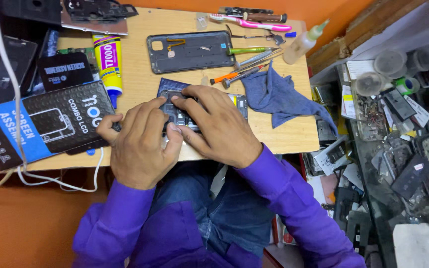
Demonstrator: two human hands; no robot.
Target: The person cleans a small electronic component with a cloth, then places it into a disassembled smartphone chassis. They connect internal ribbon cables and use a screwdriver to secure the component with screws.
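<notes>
- The wooden table [284, 134] carries the work; the opened phone [202, 111] lies near its front edge, just beside a blue cloth [279, 97] on its right.
- A boxed screen part [50, 121] sits at the left, touching the left hand's thumb side.
- A separate grey back cover [189, 52] lies further back, well apart from the hands.
- The left hand [142, 141] rests curled over the phone's near left end, fingers pressed together on it.
- The right hand [219, 126] lies across the phone, fingertips bearing down on its inner parts; whether they pinch anything small I cannot tell.
- Doing this well likely calls for even, light fingertip pressure while the other hand steadies the body.
- The phone's long axis runs left to right, open side up.
</notes>
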